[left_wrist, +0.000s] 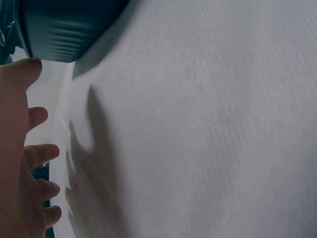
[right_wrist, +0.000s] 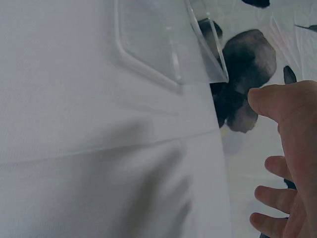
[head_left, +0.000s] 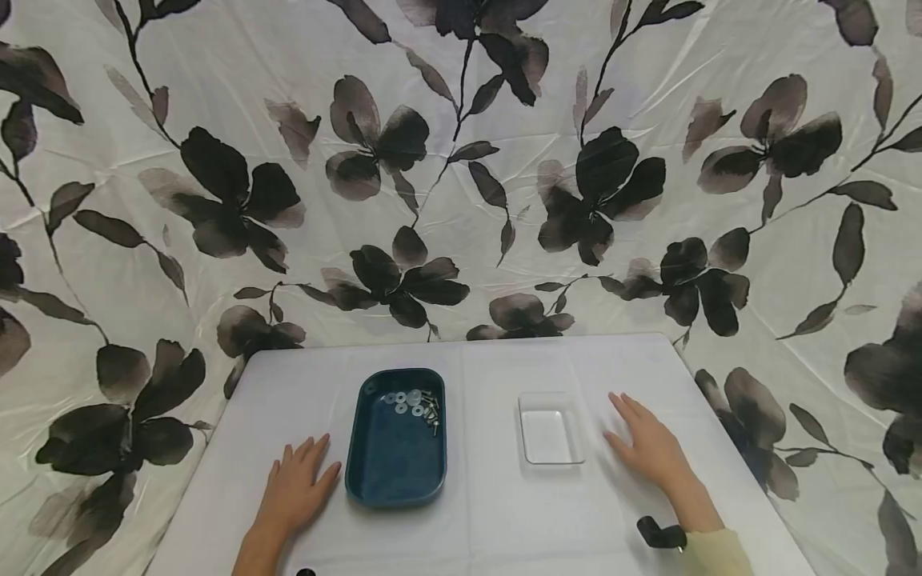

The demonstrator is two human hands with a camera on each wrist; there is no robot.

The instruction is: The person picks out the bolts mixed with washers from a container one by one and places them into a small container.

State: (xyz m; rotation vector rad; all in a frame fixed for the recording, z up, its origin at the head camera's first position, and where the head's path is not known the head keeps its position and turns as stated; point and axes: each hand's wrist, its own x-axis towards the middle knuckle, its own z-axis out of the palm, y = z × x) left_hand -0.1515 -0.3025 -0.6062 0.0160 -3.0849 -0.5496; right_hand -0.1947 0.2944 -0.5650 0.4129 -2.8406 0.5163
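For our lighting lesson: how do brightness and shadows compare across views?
Head view: brightest, soft shadow beside the right hand; left wrist view: dimmer, finger shadows near the left hand on white cloth; right wrist view: also dim, blurry shadows below the clear box.

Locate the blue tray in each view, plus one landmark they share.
Head: tray left of centre, lower half, to the right of the left hand.
Left wrist: tray in the top left corner, cut off by the frame, above the thumb.
Right wrist: not in it.
Shared landmark: the white table, in all three.
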